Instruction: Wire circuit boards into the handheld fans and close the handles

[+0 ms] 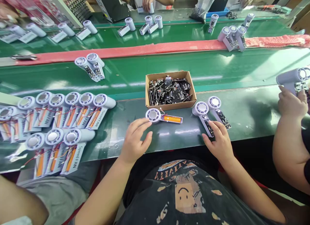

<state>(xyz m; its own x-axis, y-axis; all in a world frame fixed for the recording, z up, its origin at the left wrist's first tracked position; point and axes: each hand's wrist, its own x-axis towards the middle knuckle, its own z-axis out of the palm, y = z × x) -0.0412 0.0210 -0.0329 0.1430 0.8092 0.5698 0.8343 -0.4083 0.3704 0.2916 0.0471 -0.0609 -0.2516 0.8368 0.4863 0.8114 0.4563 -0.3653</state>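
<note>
A lavender fan unit (153,115) lies in front of me, its handle open on an orange battery (172,119) with thin wires. Beside its round head is my left hand (138,137), fingers apart, fingertips at or close to the rim. To the right, two more fans, one nearer (201,108) and one farther (214,102), show black circuit boards in their handles. My right hand (219,137) is spread by the nearer fan's handle, its fingertips at the board; whether they press on it is unclear. Neither hand is wrapped around anything.
A cardboard box (170,106) of circuit boards stands behind the fans. Several battery-fitted fans (74,136) fill the left side. A red strip (145,49) runs along the green belt (126,73), which carries more fans. At right, a co-worker's hand (292,103) holds a fan.
</note>
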